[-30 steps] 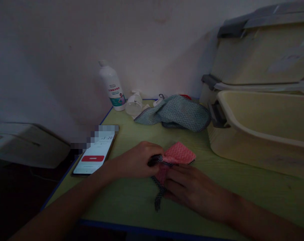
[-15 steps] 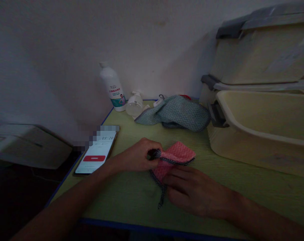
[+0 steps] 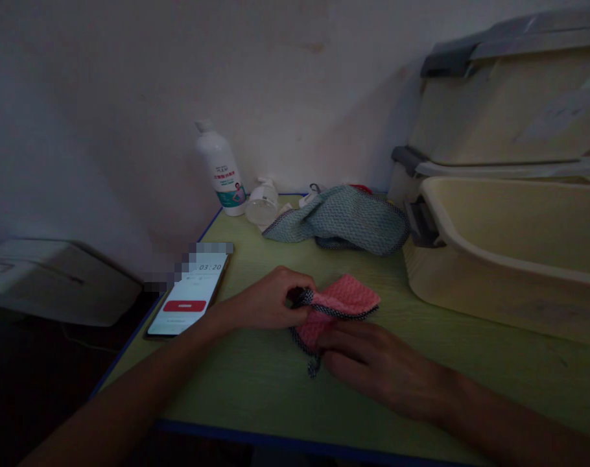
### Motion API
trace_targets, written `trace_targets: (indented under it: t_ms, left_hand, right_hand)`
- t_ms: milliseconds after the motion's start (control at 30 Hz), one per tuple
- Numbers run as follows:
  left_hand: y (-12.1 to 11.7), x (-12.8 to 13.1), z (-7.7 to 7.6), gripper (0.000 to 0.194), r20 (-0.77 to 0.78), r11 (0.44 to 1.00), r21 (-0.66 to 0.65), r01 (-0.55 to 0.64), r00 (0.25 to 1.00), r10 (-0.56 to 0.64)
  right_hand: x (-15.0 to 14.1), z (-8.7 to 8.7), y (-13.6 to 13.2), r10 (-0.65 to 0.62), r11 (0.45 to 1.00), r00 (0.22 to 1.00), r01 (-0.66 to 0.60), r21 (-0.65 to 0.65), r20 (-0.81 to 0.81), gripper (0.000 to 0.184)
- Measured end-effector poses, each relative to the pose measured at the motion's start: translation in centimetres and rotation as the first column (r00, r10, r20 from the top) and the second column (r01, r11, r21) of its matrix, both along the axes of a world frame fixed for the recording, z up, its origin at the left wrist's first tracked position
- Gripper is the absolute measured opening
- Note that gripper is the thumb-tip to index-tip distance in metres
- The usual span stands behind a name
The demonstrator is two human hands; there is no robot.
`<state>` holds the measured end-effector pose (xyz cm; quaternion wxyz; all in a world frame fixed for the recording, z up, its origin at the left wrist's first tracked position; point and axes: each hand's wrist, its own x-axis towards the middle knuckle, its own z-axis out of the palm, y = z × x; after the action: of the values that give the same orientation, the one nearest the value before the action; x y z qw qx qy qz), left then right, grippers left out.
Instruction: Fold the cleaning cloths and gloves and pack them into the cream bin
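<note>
A small pink cloth (image 3: 346, 295) with a dark checked border lies partly folded on the green tabletop (image 3: 256, 389). My left hand (image 3: 278, 298) pinches its left edge between thumb and fingers, bunching the border there. Lower down, my right hand (image 3: 373, 360) is closed on the near part of the cloth, its fingertips partly hidden against the fabric. A short checked loop (image 3: 314, 367) hangs from the cloth's near edge, just left of my right hand's fingertips.
A phone (image 3: 188, 295) with a lit screen lies to the left. Behind stand a white bottle (image 3: 222, 168), a clear pump bottle (image 3: 262, 201) and a crumpled grey-blue cloth (image 3: 356, 217). A cream bin (image 3: 450, 259) sits at the right, with another bin (image 3: 499, 110) behind it.
My right hand has moved slightly up along the pink cloth. The checked loop, stretched toward me before, is now drawn up and curled closer to the cloth. My left hand stays put.
</note>
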<state>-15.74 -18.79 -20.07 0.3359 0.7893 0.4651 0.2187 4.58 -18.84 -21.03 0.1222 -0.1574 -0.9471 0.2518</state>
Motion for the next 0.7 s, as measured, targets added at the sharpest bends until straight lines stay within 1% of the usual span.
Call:
trace_targets:
  t_ms: [133, 200, 267, 367, 467, 567, 633, 700]
  left_hand:
    - [0.03, -0.09, -0.1, 0.007, -0.011, 1.0, 0.02, 0.013, 1.0, -0.013]
    - [0.05, -0.12, -0.13, 0.007, -0.008, 1.0, 0.01, 0.011, 1.0, -0.011]
    - [0.04, -0.13, -0.14, 0.008, -0.002, 1.0, -0.006, 0.002, 1.0, -0.002]
    - [0.04, -0.14, -0.12, 0.009, 0.01, 1.0, -0.031, -0.004, 1.0, 0.004]
    - [0.04, -0.14, -0.14, 0.008, 0.019, 0.999, -0.036, 0.0, 1.0, 0.001]
    - [-0.02, -0.12, -0.23, 0.008, -0.001, 1.0, 0.009, 0.001, 1.0, -0.001]
    - [-0.1, -0.1, -0.29, 0.008, -0.02, 0.999, 0.046, 0.001, 1.0, 0.0]
    - [-0.2, -0.1, -0.3, 0.009, -0.026, 0.996, 0.09, 0.007, 1.0, -0.005]
  right_hand:
    - [-0.18, 0.12, 0.13, -0.004, 0.994, 0.999, 0.0, -0.113, -0.035, 0.019]
    - [-0.17, 0.01, 0.22, -0.017, 0.985, 0.999, 0.009, -0.172, -0.045, 0.02]
    - [-0.12, -0.24, 0.26, -0.016, 0.983, 0.997, 0.002, -0.183, -0.073, 0.024]
    - [-0.12, -0.5, 0.23, 0.0, 0.986, 0.994, -0.018, -0.166, -0.106, 0.028]
    - [-0.34, -0.24, 0.16, -0.035, 0.97, 0.997, 0.019, -0.241, -0.064, 0.024]
    - [-0.56, 0.2, 0.12, -0.081, 0.948, 0.997, 0.074, -0.31, -0.01, 0.02]
    - [-0.59, 0.26, 0.11, -0.07, 0.961, 0.997, 0.064, -0.268, -0.012, 0.02]
    - [-0.52, 0.07, 0.12, -0.032, 0.991, 0.999, 0.027, -0.133, -0.032, 0.023]
